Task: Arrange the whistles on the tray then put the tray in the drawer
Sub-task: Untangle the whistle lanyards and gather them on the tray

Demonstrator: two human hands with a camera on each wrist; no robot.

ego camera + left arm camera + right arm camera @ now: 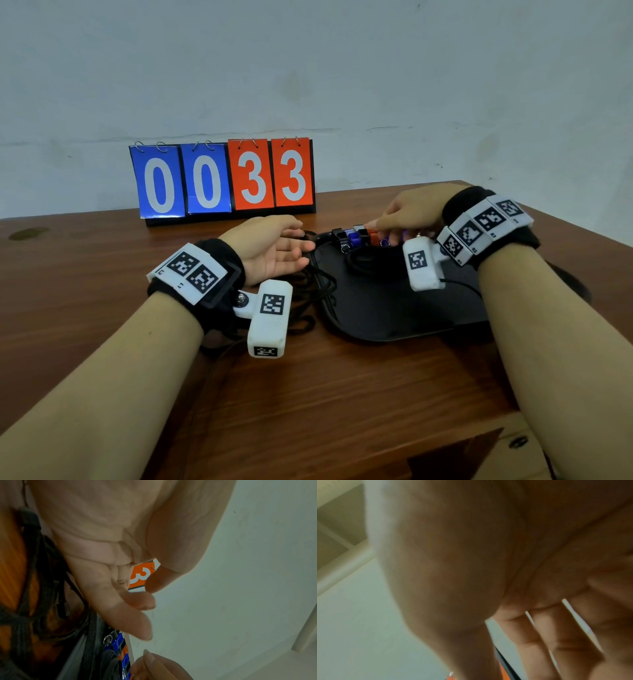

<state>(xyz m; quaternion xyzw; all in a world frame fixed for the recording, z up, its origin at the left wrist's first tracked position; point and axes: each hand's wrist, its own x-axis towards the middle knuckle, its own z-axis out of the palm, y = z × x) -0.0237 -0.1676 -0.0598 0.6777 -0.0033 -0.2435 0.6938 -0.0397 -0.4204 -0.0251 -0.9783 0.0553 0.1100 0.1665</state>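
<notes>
While whistles line the tray at 12 o'clock, right hand touches them
left hand relaxed, empty, at tray's 9 o'clock on worktop; right fingers extended, holding nothing

Tray is showing black; whistles black, blue, orange; scoreboard blue and orange with white digits; table reddish-brown woodgrain.

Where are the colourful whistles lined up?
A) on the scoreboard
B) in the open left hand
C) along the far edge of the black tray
C: the head view shows the whistles in a row at the far edge of the black tray, under the right hand.
</notes>
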